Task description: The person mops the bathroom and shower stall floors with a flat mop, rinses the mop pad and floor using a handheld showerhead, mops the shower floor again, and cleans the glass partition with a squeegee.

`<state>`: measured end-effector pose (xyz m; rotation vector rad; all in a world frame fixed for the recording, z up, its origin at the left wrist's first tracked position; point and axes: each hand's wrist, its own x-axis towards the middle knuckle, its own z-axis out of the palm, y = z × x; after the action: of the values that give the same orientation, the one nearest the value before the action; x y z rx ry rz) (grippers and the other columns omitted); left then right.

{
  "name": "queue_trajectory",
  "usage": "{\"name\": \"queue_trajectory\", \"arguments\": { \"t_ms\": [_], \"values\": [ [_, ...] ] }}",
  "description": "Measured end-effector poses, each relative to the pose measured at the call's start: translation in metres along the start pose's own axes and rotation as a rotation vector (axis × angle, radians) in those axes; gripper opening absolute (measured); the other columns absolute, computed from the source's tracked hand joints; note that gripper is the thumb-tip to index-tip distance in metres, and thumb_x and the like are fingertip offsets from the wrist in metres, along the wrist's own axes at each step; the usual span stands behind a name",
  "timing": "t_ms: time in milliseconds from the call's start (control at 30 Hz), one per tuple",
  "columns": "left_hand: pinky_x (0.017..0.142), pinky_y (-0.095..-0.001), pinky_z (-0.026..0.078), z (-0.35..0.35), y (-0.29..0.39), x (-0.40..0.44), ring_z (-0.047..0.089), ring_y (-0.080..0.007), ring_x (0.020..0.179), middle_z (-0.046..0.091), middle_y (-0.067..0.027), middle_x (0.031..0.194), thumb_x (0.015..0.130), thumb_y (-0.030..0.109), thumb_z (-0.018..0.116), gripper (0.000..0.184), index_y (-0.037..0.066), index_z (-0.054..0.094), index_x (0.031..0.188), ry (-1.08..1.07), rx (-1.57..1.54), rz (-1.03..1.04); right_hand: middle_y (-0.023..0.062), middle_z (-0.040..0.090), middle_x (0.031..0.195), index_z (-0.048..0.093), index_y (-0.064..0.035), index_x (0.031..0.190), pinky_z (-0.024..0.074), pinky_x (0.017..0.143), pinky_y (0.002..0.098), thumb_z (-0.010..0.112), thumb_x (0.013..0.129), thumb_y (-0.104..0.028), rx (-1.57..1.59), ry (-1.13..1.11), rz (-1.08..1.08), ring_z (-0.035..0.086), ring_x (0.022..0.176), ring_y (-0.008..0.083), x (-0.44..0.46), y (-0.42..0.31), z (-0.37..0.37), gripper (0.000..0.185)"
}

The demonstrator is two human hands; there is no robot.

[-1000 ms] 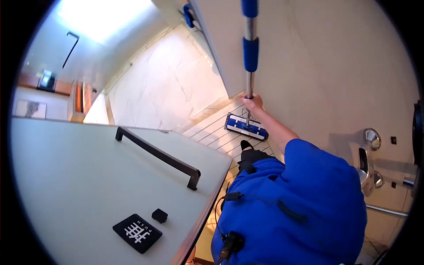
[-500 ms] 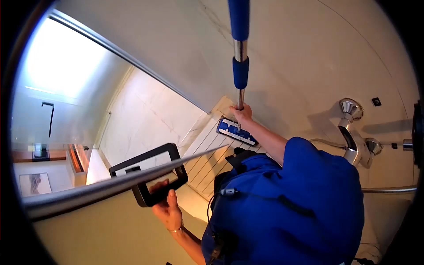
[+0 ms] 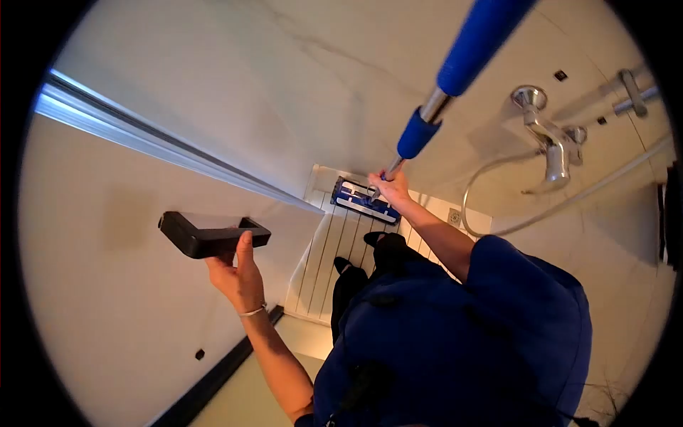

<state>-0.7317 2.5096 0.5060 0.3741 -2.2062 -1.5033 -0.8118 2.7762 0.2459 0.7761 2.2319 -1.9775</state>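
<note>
My left hand [image 3: 238, 277], with a bracelet at the wrist, grips the black rectangular door handle [image 3: 206, 240] on the pale door panel [image 3: 121, 235]. Its thumb presses on the handle's near side, and the other fingers are partly hidden behind it. Low on the silver pole of a flat mop [image 3: 431, 107], my right hand [image 3: 391, 186] is closed. The pole has blue grips and slants up to the right, past the top of the view. Below that hand, the blue and white mop head [image 3: 365, 201] is over the slatted floor, near the wall.
My feet in dark shoes [image 3: 343, 265] stand on the slatted shower floor [image 3: 313, 285]. A chrome shower mixer [image 3: 548, 139] with a looping hose [image 3: 466, 203] juts from the right wall. A metal door frame [image 3: 178, 156] runs diagonally at the left.
The door has swung with my left hand on its handle, and the bright room beyond is now hidden. The mop pole leans further right; my right hand still holds it.
</note>
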Motion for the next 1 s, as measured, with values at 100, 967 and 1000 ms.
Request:
{"name": "queue_trajectory", "arguments": {
  "t_ms": [100,967,1000],
  "values": [
    [0.079,-0.0278,0.043,-0.003,-0.006,0.022,0.054,-0.0153,0.087,0.057,-0.0092,0.099,0.076,0.007,0.066,0.037,-0.001,0.049,0.107,-0.073,-0.011,0.093,0.0078,0.058,0.058,0.059,-0.0028,0.068,0.0438,0.054,0.0333,0.07,0.067,-0.029,-0.141,0.186,-0.132,0.056,0.056,0.018,-0.014,0.018,-0.027,0.029],
    [0.073,-0.036,0.045,0.252,0.032,-0.191,0.054,-0.0185,0.072,0.056,-0.0108,0.079,0.088,0.021,0.05,0.02,0.002,0.052,0.084,-1.171,-0.457,0.139,0.0072,0.056,0.073,0.055,-0.0057,0.082,0.0479,0.053,0.0345,0.073,0.056,-0.028,-0.352,0.512,-0.51,0.06,0.067,0.0252,-0.189,-0.012,-0.175,0.038],
    [0.068,-0.0336,0.042,0.249,0.045,-0.2,0.048,-0.0158,0.064,0.05,-0.0063,0.07,0.089,0.027,0.048,0.025,0.004,0.051,0.078,-1.263,-0.606,0.066,0.0089,0.057,0.082,0.054,-0.0054,0.088,0.048,0.06,0.0354,0.073,0.056,-0.029,-0.26,0.399,-0.519,0.059,0.076,0.0257,-0.2,-0.015,-0.189,0.044]
  ]
}}
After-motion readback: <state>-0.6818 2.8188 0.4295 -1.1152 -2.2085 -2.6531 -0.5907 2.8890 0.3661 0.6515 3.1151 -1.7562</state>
